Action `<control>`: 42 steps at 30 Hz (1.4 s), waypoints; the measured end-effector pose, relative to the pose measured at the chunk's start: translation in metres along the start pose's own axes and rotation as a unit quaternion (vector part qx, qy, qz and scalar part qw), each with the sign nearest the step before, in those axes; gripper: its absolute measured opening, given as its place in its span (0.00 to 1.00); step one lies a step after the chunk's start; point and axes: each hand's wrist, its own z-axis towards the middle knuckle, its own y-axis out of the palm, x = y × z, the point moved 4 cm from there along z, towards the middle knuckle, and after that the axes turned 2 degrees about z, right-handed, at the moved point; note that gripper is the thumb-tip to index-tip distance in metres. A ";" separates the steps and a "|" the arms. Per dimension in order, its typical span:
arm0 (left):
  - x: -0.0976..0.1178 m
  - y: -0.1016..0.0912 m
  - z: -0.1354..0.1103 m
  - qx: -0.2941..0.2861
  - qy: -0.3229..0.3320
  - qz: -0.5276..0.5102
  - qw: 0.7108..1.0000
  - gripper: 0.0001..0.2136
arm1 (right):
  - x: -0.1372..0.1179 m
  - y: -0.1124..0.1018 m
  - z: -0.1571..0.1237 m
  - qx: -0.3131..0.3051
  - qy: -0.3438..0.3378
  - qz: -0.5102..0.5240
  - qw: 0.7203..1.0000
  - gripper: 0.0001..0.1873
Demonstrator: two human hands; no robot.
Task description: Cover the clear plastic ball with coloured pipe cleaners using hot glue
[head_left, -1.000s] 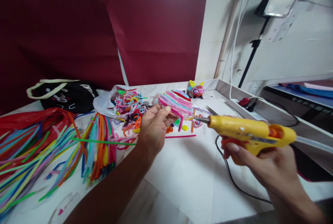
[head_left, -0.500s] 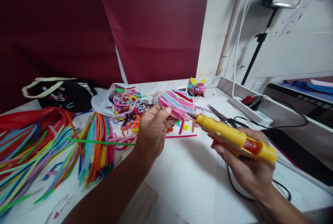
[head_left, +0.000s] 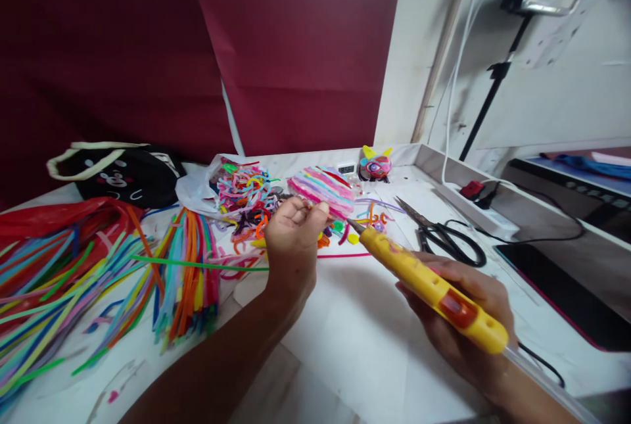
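My left hand (head_left: pixel 296 240) pinches the near edge of a striped pipe-cleaner piece (head_left: pixel 323 190), with pink, white, blue and red rows side by side. Its underside is hidden from me. In my right hand (head_left: pixel 468 306) is a yellow hot glue gun (head_left: pixel 409 266), a clear glue stick (head_left: pixel 542 388) jutting from its back. The nozzle points at the piece's lower right edge; whether it touches, I cannot tell. Just beyond the right hand lie black scissors (head_left: pixel 444 236), and a pink pipe cleaner (head_left: pixel 345 255) lies behind the left wrist.
Bundled pipe cleaners (head_left: pixel 185 273) spread over the table's left side. A plastic bag of cut scraps (head_left: pixel 241 187) sits behind them, near a black bag (head_left: pixel 118 177). At the back stands a small colourful figure (head_left: pixel 375 166). A phone (head_left: pixel 562 292) and power strip (head_left: pixel 486 210) lie right.
The striped piece has shifted left and turned, and its hanging pink strand no longer shows. My right hand has brought the glue gun left and lower, with the nozzle at the piece's lower edge.
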 end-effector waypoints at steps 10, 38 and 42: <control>0.012 0.005 -0.016 -0.002 0.099 0.085 0.991 0.11 | 0.007 -0.002 -0.004 -0.046 -0.092 0.026 0.994 0.28; 0.012 0.010 -0.026 -0.044 0.090 0.123 0.987 0.10 | -0.020 -0.001 0.008 -0.080 -0.234 -0.245 0.938 0.08; 0.011 0.010 -0.026 -0.054 0.087 0.115 0.988 0.09 | -0.020 -0.001 0.007 -0.069 -0.238 -0.260 0.933 0.07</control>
